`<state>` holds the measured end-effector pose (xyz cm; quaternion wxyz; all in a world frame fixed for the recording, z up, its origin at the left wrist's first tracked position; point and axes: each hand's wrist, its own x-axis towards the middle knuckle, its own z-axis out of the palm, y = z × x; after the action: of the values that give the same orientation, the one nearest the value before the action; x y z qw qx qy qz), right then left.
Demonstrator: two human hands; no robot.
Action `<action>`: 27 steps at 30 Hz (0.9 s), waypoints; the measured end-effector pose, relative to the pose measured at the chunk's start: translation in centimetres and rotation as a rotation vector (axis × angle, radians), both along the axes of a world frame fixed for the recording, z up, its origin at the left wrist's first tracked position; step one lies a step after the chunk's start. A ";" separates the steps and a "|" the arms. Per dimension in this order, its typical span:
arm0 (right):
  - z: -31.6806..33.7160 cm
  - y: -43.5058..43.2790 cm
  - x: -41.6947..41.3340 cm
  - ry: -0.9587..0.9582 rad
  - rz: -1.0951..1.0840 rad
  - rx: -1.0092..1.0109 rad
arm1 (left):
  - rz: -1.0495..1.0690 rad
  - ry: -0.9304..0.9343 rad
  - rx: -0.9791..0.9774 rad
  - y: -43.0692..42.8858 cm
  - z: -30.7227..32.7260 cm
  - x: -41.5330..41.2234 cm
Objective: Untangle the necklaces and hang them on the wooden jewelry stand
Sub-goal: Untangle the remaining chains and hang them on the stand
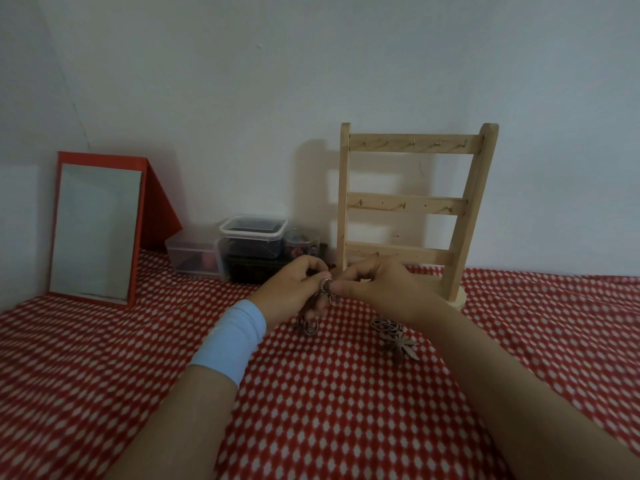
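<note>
A knot of thin chain necklaces (326, 289) is held just above the red-and-white cloth. My left hand (294, 289) and my right hand (374, 289) both pinch it, fingertips nearly touching. A loop of chain with a small pendant (309, 327) hangs from the left hand down to the cloth. Another pendant, leaf-shaped with an openwork disc (398, 337), lies on the cloth under my right wrist. The wooden jewelry stand (412, 202) rises just behind my hands, with three hook rails that carry nothing.
A red-framed mirror (97, 230) leans against the wall at the left. Clear plastic boxes (251, 244) and a small jar of beads (301, 242) stand between the mirror and the stand. The patterned cloth (311, 410) covers the whole surface.
</note>
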<state>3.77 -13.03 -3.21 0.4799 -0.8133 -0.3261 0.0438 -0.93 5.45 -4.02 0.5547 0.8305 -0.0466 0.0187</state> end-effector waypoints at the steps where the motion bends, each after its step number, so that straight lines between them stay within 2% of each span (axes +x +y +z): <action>1: 0.0 0.1 -0.1 0.032 -0.012 0.034 | -0.009 0.004 -0.004 -0.1 0.0 -0.1; 6: 0.1 0.6 -0.6 0.260 -0.153 0.281 | -0.092 0.038 -0.156 -0.2 -0.4 -0.2; 10: -0.1 0.7 -0.4 0.355 -0.170 0.314 | -0.050 -0.024 0.032 -0.1 -0.5 -0.3; 15: -0.5 1.4 -0.3 0.212 -0.216 0.189 | -0.003 0.002 0.166 1.0 -0.2 -0.1; 21: 0.2 0.0 0.3 0.094 -0.110 -0.033 | 0.086 -0.004 0.017 0.8 -0.6 0.2; 27: -0.1 -0.5 0.9 -0.054 -0.093 -0.118 | 0.081 -0.127 0.223 1.1 -0.8 0.5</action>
<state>4.70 -13.53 -3.31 0.4235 -0.8553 -0.2978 0.0186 -0.41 6.57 -4.81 0.4539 0.8853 -0.0498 0.0884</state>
